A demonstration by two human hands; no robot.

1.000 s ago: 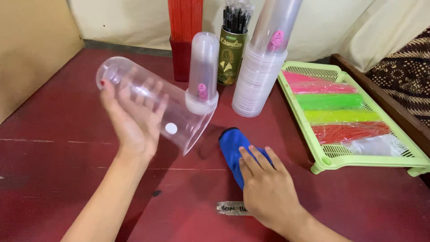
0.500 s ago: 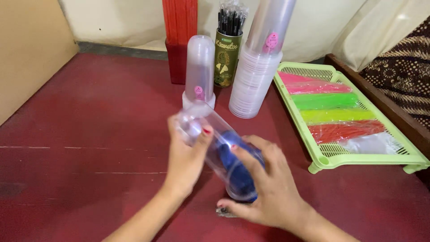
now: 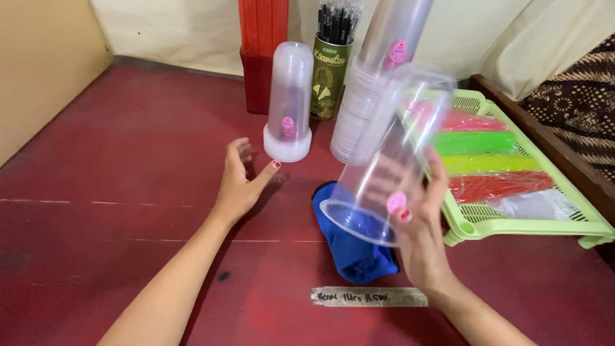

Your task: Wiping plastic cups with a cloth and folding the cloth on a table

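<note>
The right hand [image 3: 419, 240] grips a clear cup [image 3: 391, 160] tilted, mouth toward seven o'clock; the left hand [image 3: 240, 182] lies spread, empty; the blue cloth [image 3: 352, 250] is not yet inside.

Right hand [image 3: 423, 237] holding clear plastic cup [image 3: 391, 160] tilted, left hand [image 3: 240, 182] open, empty

Blue cloth [image 3: 355, 253] partly behind cup [image 3: 391, 160]

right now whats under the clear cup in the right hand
A folded blue cloth lies on the red table beneath the clear cup held by the right hand. The cup hides its middle.
</note>
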